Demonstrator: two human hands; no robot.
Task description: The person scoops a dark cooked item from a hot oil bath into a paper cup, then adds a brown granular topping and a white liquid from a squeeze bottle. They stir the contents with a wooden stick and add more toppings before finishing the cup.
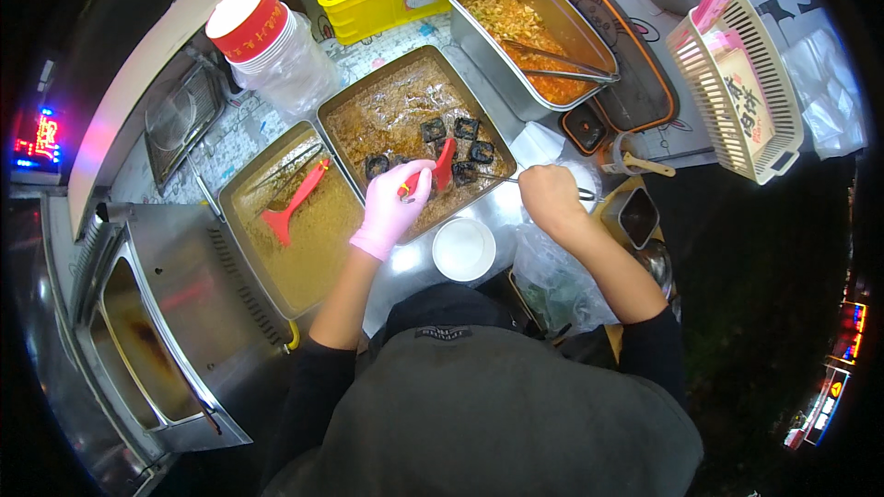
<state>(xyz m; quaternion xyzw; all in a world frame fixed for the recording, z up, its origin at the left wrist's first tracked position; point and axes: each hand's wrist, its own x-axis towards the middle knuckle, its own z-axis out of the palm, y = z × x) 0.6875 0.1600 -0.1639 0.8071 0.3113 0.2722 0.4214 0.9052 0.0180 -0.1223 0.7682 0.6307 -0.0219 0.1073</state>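
Observation:
My left hand (395,200), in a pink glove, grips a red scraper (445,155) over the square oily pan (407,93). Its blade end touches or nears the dark square pieces (481,152), which look like black tofu. My bare right hand (550,199) is closed on a thin metal utensil (492,176), perhaps tongs. The tool reaches left from my fist to the pieces; its exact kind is hard to tell. One more dark piece (377,165) lies left of my glove. Just below the pan's near edge stands a white paper bowl (464,249).
A second pan (318,276) on the left holds another red scraper (293,207). Stacked paper bowls (259,27), a yellow crate (414,3) and a steel container (476,59) with chopped food and tongs (563,59) line the back. A plastic basket (742,83) stands right.

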